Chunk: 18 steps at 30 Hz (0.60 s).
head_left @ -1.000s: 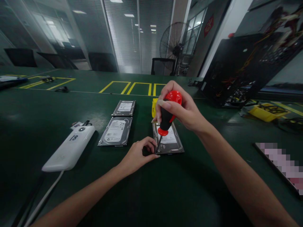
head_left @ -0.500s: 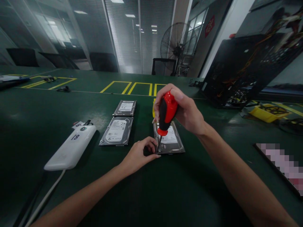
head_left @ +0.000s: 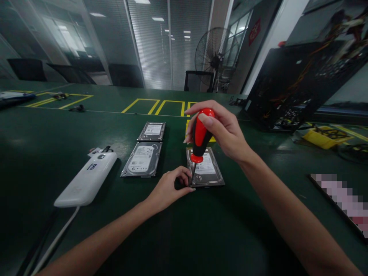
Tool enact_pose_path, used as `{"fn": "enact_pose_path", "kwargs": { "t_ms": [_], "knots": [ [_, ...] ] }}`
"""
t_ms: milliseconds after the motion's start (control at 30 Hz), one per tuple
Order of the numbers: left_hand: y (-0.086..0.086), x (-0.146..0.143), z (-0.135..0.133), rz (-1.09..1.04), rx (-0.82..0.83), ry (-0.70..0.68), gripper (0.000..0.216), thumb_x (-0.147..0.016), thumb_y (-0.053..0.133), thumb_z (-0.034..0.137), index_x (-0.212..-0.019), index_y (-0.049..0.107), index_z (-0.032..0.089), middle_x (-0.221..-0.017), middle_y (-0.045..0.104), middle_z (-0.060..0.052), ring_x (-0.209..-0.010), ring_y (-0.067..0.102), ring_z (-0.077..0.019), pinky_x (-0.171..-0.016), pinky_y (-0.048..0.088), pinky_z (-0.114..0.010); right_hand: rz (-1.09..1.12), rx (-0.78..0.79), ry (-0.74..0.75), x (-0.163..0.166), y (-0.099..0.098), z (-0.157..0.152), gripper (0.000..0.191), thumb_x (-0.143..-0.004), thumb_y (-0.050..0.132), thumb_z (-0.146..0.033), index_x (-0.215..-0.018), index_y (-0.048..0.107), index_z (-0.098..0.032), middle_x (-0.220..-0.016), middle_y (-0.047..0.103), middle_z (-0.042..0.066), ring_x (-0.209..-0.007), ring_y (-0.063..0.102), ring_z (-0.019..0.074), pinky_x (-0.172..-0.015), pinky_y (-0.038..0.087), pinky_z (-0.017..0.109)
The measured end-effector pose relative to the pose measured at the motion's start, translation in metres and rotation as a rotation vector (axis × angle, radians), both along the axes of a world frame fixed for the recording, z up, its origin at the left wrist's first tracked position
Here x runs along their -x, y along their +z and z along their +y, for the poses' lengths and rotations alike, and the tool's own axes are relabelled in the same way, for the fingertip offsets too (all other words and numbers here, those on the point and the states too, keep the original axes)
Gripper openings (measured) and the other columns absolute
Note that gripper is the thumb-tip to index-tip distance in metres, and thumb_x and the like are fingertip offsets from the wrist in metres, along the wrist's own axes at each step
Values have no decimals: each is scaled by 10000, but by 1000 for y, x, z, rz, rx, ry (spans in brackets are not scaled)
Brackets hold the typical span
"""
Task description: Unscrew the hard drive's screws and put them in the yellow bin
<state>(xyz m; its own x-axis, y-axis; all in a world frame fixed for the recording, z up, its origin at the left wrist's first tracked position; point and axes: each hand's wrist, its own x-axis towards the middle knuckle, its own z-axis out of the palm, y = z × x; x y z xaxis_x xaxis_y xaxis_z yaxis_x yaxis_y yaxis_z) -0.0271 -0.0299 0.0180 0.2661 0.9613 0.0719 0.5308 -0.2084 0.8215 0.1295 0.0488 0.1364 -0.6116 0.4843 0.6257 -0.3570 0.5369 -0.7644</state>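
Note:
My right hand (head_left: pixel 224 132) is closed round the red and black handle of a screwdriver (head_left: pixel 199 136). The tool stands nearly upright, its tip down on the near left corner of a silver hard drive (head_left: pixel 207 172) lying flat on the green table (head_left: pixel 184 237). My left hand (head_left: pixel 169 188) rests on the table at that same corner, fingers curled and pinched against the drive's edge beside the screwdriver's tip. Whether those fingers hold anything small is hidden.
Two more hard drives (head_left: pixel 142 159) (head_left: pixel 151 131) lie to the left, one behind the other. A white box marked 18 (head_left: pixel 87 180) with a cable sits further left. An open black computer case (head_left: pixel 299 84) stands at the right, a yellow tray (head_left: pixel 324 137) beside it, a fan (head_left: pixel 215 53) behind.
My right hand has shifted its grip on the screwdriver's handle, turning it, while the tip stays on the same corner. My left hand has not moved.

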Motion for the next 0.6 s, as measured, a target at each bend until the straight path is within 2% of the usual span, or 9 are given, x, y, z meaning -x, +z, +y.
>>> {"fn": "enact_pose_path", "kwargs": {
  "t_ms": [367,467,600],
  "knots": [
    [-3,2,-1,0,-7,-12,301,-787,679,321,-1020,526,206,-844,631,23,-790,596,-157,-721,412,-290,8,-111,-61,-8,4,8,365,-940,374,-419,-935,623,-153,-923,616,42,-795,612,121,-701,504,255],
    [-2,2,-1,14,-5,-8,300,-787,680,324,-1017,527,208,-842,630,24,-792,595,-159,-733,411,-296,-5,-51,-18,-9,5,10,339,-921,420,-429,-945,601,-143,-920,606,35,-780,607,107,-693,510,242],
    [-2,1,-1,0,-7,-6,286,-788,682,310,-1002,525,206,-829,620,32,-783,590,-151,-736,406,-289,-9,122,113,-7,3,9,298,-886,487,-440,-942,549,-154,-911,603,30,-769,615,104,-722,530,266]
  ]
}}
